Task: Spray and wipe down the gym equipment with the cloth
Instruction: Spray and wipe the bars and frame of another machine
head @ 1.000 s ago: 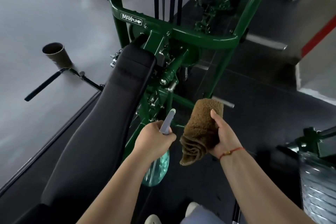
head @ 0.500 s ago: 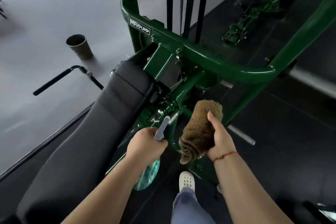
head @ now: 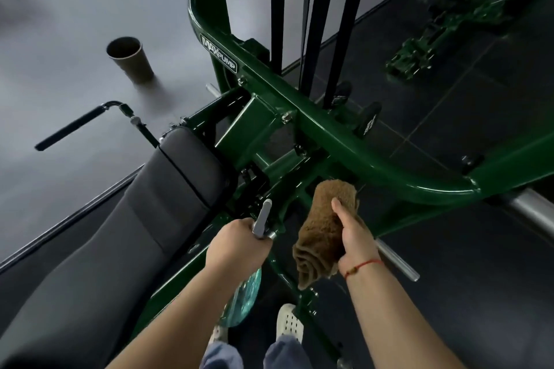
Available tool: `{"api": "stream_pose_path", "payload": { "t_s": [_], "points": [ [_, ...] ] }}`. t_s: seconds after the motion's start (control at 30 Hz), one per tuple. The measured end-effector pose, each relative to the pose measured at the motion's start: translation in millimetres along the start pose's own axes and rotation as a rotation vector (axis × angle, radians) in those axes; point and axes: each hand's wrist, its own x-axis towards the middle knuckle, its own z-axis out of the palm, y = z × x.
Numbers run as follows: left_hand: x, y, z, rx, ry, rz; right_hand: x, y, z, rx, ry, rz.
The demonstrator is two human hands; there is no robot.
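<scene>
My left hand (head: pixel 236 244) grips a spray bottle (head: pixel 244 298) with a teal clear body and a grey nozzle pointing up toward the green machine frame (head: pixel 323 132). My right hand (head: pixel 355 237) holds a rolled brown cloth (head: pixel 325 226) just right of the bottle, its top end close under the frame's curved bar. The black padded bench (head: pixel 144 219) of the machine runs down the left side, beside my left arm.
A dark paper cup (head: pixel 130 60) stands on the grey floor at the left, near a black handle bar (head: pixel 78 124). Chrome pegs (head: pixel 395 259) stick out at the right. Black uprights (head: pixel 311 18) rise behind the frame. My shoes (head: pixel 289 322) are below.
The view has moved closer to the machine and down over the frame. Both hands kept their grip on bottle and cloth and stayed side by side, now nearer the curved green bar.
</scene>
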Motion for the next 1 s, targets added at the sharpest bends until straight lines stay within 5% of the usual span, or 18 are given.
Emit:
{"api": "stream_pose_path", "payload": {
  "t_s": [0.17, 0.27, 0.33, 0.47, 0.77, 1.0],
  "points": [
    [20.7, -8.4, -24.5, -0.17, -0.054, 0.084, -2.5, 9.9, 38.6, -0.194, 0.12, -0.339],
    [41.6, -12.7, -53.2, -0.177, -0.111, 0.165, 3.8, 26.1, 74.4, -0.622, 0.285, -0.585],
    [57.7, -15.9, -74.0, -0.215, -0.166, 0.197, 9.0, 34.8, 101.0, -0.922, 0.238, -0.645],
    [89.0, -25.6, -102.8, -0.204, -0.277, 0.242, 22.4, 44.6, 129.0, -1.281, 0.096, -0.687],
    [141.4, -40.9, -119.9, -0.685, -0.421, 0.167, 83.9, -30.9, 137.2, -1.398, 0.397, -0.676],
    [157.9, -45.6, -121.4, -0.687, -0.496, 0.183, 93.2, -56.0, 148.8, -1.543, 0.486, -0.574]
  ]
}}
